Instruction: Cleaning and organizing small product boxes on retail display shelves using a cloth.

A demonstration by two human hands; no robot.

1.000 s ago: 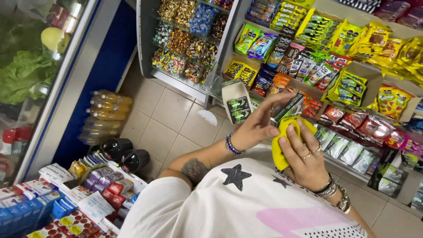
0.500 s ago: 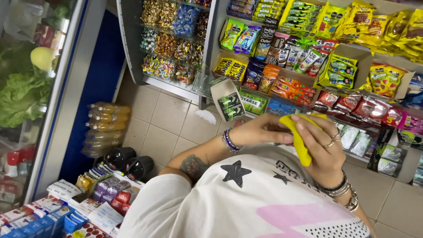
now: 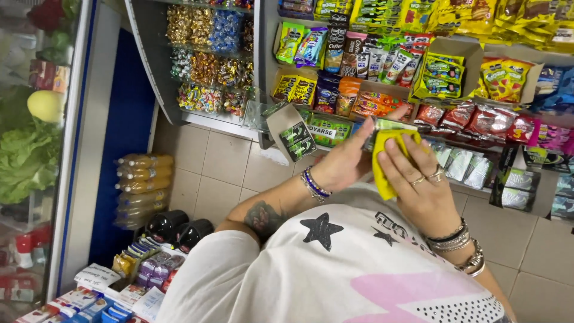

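snack shelves [image 3: 454, 113] crowd in ahead; floor tiles [image 3: 221, 161] left stay open.

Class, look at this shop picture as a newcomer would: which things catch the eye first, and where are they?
First come the two hands at centre: the left hand holds a small packet while the right hand presses a yellow cloth against it. Behind them, shelves packed with bright snack bags fill the top right. At far left, green lettuce sits behind a cooler door, with bottles of yellow drink on the tiled floor beside it.
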